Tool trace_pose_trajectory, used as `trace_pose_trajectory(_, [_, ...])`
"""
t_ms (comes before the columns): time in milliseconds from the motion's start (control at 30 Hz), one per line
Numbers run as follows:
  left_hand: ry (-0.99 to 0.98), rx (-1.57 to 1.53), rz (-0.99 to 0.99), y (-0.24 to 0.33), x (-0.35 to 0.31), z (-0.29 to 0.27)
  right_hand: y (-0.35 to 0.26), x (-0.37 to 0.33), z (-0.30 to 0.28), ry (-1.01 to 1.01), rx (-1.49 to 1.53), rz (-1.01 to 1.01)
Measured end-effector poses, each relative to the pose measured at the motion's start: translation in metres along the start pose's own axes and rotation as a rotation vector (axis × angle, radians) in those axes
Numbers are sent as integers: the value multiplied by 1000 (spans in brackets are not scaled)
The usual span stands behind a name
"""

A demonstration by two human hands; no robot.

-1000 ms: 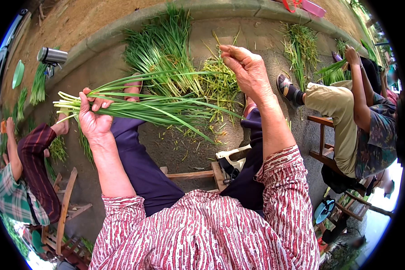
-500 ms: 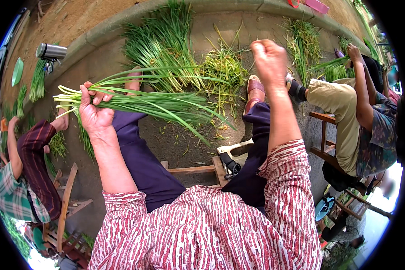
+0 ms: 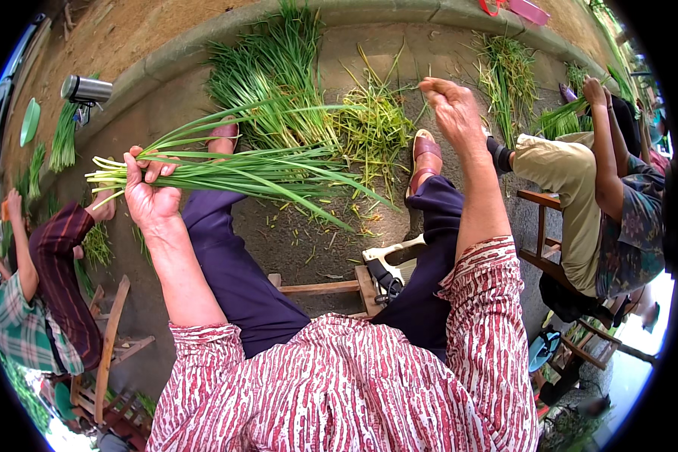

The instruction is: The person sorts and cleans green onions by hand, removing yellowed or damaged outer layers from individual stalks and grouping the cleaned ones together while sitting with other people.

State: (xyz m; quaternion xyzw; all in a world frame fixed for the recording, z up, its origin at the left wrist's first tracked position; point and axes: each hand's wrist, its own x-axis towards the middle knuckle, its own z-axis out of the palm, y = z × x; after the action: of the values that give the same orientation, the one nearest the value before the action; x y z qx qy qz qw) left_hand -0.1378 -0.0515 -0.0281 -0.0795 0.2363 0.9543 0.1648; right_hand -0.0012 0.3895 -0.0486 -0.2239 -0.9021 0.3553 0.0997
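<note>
Holding across the middle left of the frame, the bundle of green stalks (image 3: 256,169) lies much as it did a second ago — level, pale root ends sticking out past the left hand (image 3: 149,197), leaf tips fanning toward the centre over the lap. What has changed is the right hand (image 3: 453,113): a second ago it hovered palm-out at upper centre, half a second ago it had swung right, and now it sits at upper right of centre with fingers loosely curled and nothing that I can make out in it — released, though a thin strand pinched there would be too small to tell. Judging by that, a stripped bit has just been cast off and the bundle is between pulls.

Behind, the big heap of stalks (image 3: 279,75) fills the upper centre on the ground, with a paler tangle of trimmings (image 3: 373,124) just to its right.

The bundle itself looks fresh: long flat blades, deep green, whitish at the gripped end, a few loose leaves rising above the rest. The left hand is clenched round it near the roots, thumb over the top.
</note>
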Motion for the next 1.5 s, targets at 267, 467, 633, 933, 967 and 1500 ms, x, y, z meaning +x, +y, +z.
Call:
trace_pose_trajectory(267, [-11, 3, -13, -2, 0, -1, -51, -17, 19, -475, 801, 289])
trace_pose_trajectory(467, [0, 20, 15, 0, 1, -3, -61, -21, 13, -630, 1216, 414])
trace_pose_trajectory(633, [4, 35, 4, 2, 1, -4, -59, -20, 12, -614, 1257, 390])
trace_pose_trajectory(933, [28, 31, 1, 4, 6, -9, -49, -21, 7, -569, 1240, 339])
trace_pose_trajectory(967, [38, 29, 8, 4, 7, -9, -49, -19, 7, -559, 1208, 332])
trace_pose_trajectory(1500, [140, -60, -1, 7, 8, -10, -35, -13, 14, -443, 1170, 359])
